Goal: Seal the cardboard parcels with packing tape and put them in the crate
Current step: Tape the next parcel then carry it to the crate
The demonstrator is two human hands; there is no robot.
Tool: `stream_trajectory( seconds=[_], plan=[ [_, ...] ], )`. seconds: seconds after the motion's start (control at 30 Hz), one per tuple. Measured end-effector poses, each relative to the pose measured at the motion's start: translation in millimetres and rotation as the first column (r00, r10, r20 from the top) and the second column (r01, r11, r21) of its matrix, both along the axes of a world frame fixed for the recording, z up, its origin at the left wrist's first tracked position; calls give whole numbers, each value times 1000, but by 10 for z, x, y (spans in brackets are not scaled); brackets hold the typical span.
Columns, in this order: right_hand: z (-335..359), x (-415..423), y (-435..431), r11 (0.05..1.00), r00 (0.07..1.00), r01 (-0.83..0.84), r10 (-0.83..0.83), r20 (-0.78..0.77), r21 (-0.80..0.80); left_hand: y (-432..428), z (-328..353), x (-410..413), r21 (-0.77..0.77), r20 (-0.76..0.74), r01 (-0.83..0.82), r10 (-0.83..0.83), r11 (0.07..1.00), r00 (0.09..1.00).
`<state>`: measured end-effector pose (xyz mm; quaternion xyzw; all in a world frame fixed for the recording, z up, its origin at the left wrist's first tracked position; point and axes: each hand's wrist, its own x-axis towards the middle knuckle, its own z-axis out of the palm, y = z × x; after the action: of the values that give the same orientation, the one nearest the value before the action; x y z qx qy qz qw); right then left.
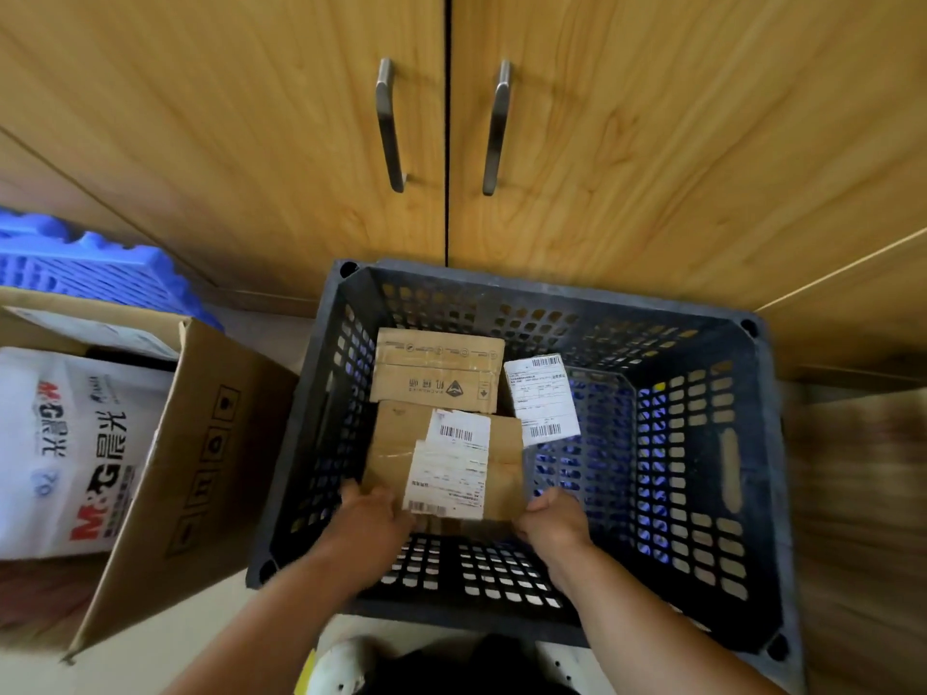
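Motion blur smears the frame edges; label text on the parcels is too small to read, only barcodes show. Large open carton [200, 459] left of the crate holds a white pack printed "M&G" [65, 459]. Dark slotted crate [702, 443] sits before wooden cabinet doors [301, 143]. Inside: far parcel [436, 371], a labelled one [542, 396] beside it. Left hand [373, 519] and right hand [554, 516] grip the near parcel [451, 464] by its near corners, fingers curled around it; fingertips hidden underneath.
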<state>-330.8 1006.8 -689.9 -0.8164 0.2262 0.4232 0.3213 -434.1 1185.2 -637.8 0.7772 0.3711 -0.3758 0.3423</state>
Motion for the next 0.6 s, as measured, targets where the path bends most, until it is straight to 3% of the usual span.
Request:
stream_trajectory(
  seconds=[0.1, 0.2, 0.43, 0.6],
  plan=[
    [-46, 32, 78, 995, 993, -95, 94, -65, -6, 122, -181, 19, -38, -94, -22, 18, 999, 995],
    [-93, 10, 120, 986, 980, -144, 154, -126, 86, 125, -261, 61, -61, -93, 42, -48, 997, 995],
    [-62, 4, 115, 873, 867, -450, 478, -141, 190, 119, -345, 65, -99, -83, 129, -138, 987, 987],
    [336, -52, 132, 769, 771, -637, 636, 37, 49, 123, -80, 48, 0, 55, 91, -91, 996, 994]
  ],
)
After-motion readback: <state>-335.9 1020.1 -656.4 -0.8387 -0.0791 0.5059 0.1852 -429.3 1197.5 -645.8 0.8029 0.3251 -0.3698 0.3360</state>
